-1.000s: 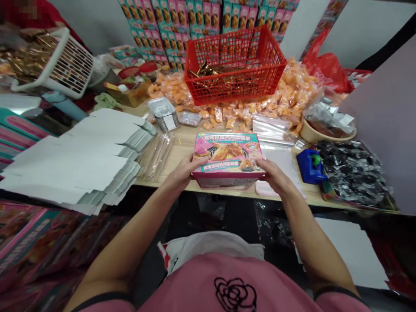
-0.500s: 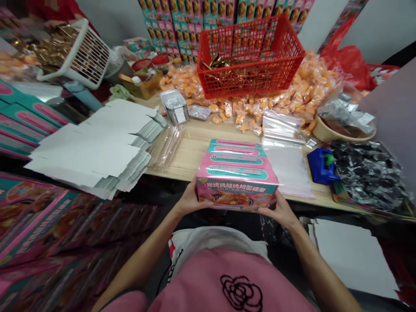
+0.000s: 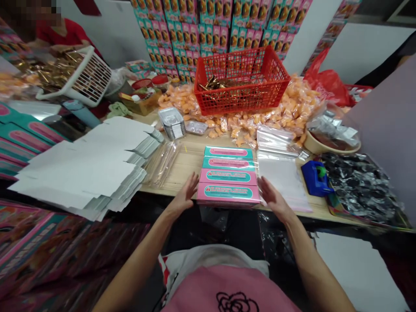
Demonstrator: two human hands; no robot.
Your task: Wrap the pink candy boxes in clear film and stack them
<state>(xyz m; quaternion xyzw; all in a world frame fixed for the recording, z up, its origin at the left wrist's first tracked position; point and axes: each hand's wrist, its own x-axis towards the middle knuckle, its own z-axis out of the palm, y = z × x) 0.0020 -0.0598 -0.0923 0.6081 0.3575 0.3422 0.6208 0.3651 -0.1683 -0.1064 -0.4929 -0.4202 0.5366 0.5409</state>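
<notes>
Cartons (image 3: 229, 177), four in a row, lie on the worktop (image 3: 186, 162) between the left hand (image 3: 183, 197) and right hand (image 3: 274, 200), both spread just beside them; contact I can't make out. Beyond the hands, a red basket (image 3: 240, 102) holds shiny gold pieces (image 3: 213, 82); leftward, a tilted white basket (image 3: 92, 79) holds similar ones. Past the right hand, a beige tub (image 3: 331, 148) carries silvery packets (image 3: 334, 125).

"Where could a hand pass?"
"Over the bare table (image 3: 186, 160), left of the boxes (image 3: 227, 177), as far as the wrappers (image 3: 165, 164)."
"And on the right?"
"Film (image 3: 282, 177) lies flat there; beyond it the tape dispenser (image 3: 312, 178) stands up."
"Far side?"
"A narrow strip, then orange packets (image 3: 223, 125) and the red basket (image 3: 240, 104) block it."
</notes>
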